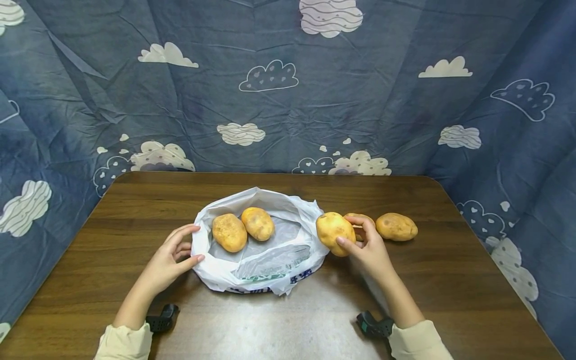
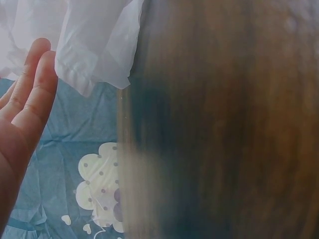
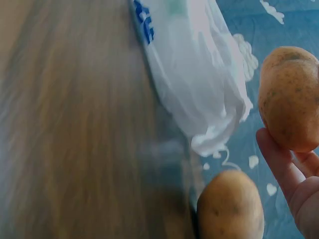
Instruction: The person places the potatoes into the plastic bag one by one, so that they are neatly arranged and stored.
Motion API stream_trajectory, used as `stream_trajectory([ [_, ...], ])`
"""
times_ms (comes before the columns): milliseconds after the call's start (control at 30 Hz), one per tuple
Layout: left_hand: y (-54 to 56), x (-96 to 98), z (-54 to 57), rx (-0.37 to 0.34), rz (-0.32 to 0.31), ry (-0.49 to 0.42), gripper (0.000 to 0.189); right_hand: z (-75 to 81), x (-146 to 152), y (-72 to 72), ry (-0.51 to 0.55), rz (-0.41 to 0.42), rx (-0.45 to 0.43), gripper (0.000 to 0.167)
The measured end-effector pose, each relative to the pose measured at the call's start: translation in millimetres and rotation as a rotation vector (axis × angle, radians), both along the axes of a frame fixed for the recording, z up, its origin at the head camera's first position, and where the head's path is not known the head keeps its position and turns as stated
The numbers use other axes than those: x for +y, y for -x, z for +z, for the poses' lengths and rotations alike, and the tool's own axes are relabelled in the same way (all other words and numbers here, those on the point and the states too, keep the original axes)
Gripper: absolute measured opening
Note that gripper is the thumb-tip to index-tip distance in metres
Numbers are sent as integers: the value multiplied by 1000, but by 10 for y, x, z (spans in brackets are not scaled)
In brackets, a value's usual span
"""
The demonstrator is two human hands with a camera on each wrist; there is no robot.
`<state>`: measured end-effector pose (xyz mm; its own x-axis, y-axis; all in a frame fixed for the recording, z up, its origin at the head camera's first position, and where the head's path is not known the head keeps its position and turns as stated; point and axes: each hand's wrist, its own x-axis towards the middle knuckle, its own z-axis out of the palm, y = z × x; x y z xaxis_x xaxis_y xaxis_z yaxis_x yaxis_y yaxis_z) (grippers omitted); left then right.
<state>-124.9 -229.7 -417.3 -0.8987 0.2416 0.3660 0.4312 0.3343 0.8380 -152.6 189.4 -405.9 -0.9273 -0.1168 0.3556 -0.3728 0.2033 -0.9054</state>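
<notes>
A white plastic bag (image 1: 265,250) lies spread with its mouth facing up, and two potatoes (image 1: 230,233) (image 1: 258,224) rest inside near its left side. My left hand (image 1: 168,260) holds the bag's left rim, index fingertip and thumb over the edge. In the left wrist view a flap of the bag (image 2: 99,45) hangs beside straight fingers (image 2: 37,94). My right hand (image 1: 369,250) grips a large potato (image 1: 335,234) between thumb and fingers, just right of the bag's right rim. The right wrist view shows this potato (image 3: 289,99) raised beside the bag (image 3: 194,69).
Right of the bag, another potato (image 1: 396,227) lies on the brown wooden table (image 1: 270,330), and one more (image 1: 360,218) is partly hidden behind my right hand. A dark blue cloth (image 1: 270,115) with white clouds hangs behind the table. Each wrist wears a black camera mount (image 1: 163,318).
</notes>
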Motion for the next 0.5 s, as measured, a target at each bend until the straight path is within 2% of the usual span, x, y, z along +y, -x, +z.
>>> stream_trajectory([
  [200,0,0,5,1,-1,1,59,76,-191,67,18,14,-50,44],
  [500,0,-1,4,2,-4,0,59,337,-595,65,36,0,-100,43],
])
